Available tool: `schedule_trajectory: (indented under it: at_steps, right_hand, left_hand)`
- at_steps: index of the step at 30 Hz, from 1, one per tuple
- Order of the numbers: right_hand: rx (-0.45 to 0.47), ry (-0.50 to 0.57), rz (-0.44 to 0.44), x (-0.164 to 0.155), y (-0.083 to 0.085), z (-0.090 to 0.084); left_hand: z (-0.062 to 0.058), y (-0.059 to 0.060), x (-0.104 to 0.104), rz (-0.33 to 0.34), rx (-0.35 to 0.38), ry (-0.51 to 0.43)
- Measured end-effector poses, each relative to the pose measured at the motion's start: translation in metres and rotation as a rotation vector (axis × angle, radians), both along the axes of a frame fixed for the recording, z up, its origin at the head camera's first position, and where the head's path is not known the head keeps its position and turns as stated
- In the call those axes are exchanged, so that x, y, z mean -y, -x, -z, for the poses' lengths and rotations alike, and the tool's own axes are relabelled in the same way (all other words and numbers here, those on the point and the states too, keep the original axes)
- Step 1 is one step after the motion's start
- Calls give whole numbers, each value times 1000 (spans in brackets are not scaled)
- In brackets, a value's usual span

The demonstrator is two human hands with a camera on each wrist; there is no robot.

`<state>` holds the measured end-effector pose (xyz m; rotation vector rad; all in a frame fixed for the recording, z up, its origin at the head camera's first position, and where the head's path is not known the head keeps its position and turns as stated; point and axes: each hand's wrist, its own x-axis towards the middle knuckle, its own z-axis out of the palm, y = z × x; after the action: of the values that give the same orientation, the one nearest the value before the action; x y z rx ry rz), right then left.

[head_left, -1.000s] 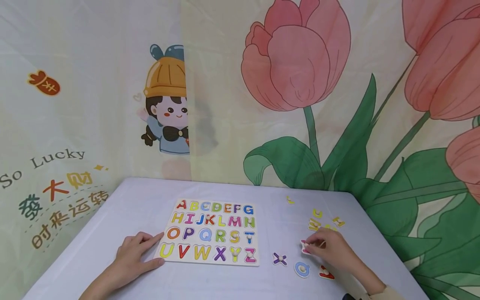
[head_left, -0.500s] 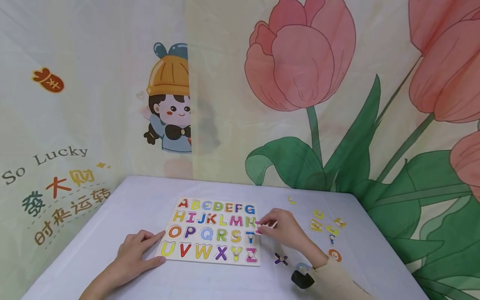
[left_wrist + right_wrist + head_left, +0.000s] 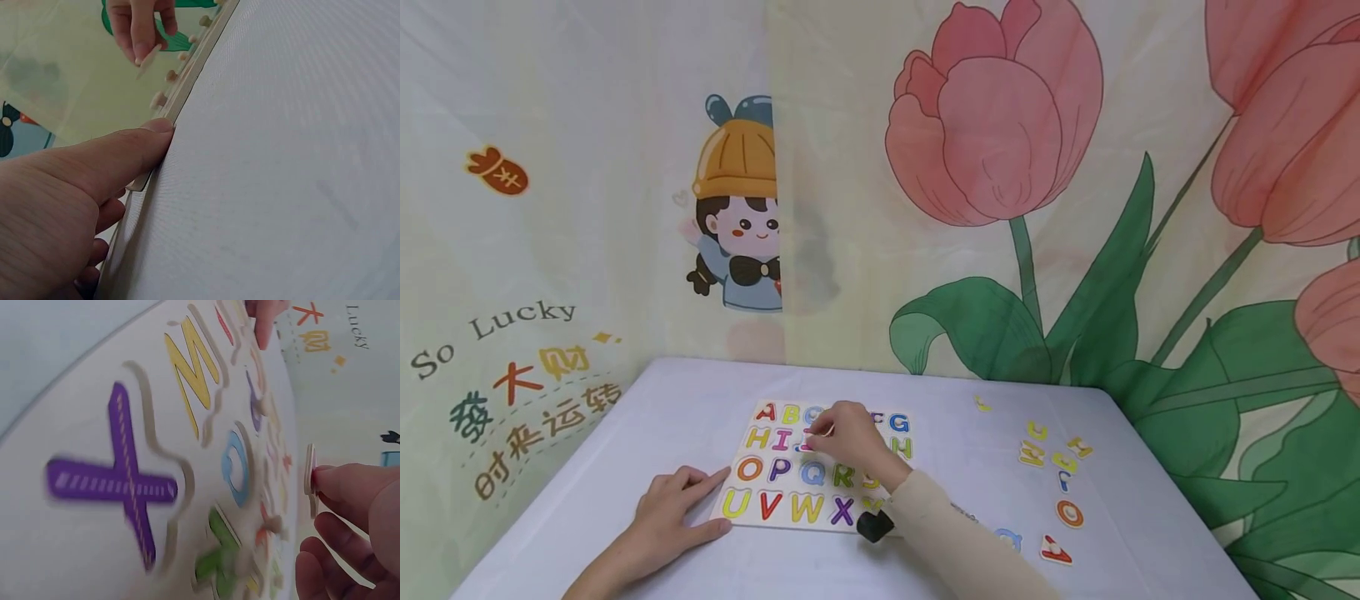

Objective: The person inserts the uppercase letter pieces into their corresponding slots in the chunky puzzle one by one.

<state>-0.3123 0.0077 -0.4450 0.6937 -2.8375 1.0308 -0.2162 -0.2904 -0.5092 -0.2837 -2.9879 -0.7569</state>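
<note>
At the desk's [image 3: 662, 408] left side, the left hand [image 3: 673, 510] braces the board [image 3: 786, 487], index finger against its left edge and thumb spread apart from it at the near left corner. The contact shown is on that side only, so an off-centre push toward the right edge could swing the board. Further right, above the board's second row, the right hand [image 3: 853, 433] pinches a thin piece [image 3: 310, 472] between thumb and fingertips; the right wrist view shows it clear of the surface and nearly edge-on, its letter illegible. So narrow a grip could let the piece twist or drop, and lowering it tilted would probably jam it on a recess rim. The sleeve [image 3: 962, 533] and black block [image 3: 875, 526] pass above the board's near right corner; sagging, they might catch knobs there or drag the Q [image 3: 1009, 534], partly hidden beside the sleeve. Toward the desk's right edge lie the O [image 3: 1070, 513] and other loose pieces, well apart from the board.
</note>
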Motion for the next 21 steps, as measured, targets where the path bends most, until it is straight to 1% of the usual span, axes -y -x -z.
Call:
schedule_trajectory:
  at_steps: [4,8,12,14,21]
  right_hand:
    - [27,11,34,23,4,7]
    - [28,-1,79,38,10,13]
    - [28,-1,120,47,14,19]
    - [43,7,140,50,16,21]
    - [41,-5,168,58,19,31]
  left_hand:
    - [1,0,0,-1,5,0]
    - [-1,-1,-1,-2,5,0]
    - [-4,0,-1,5,2,6]
    - [-4,0,-1,4,1,14]
    - [-5,-1,-1,0,-2,21]
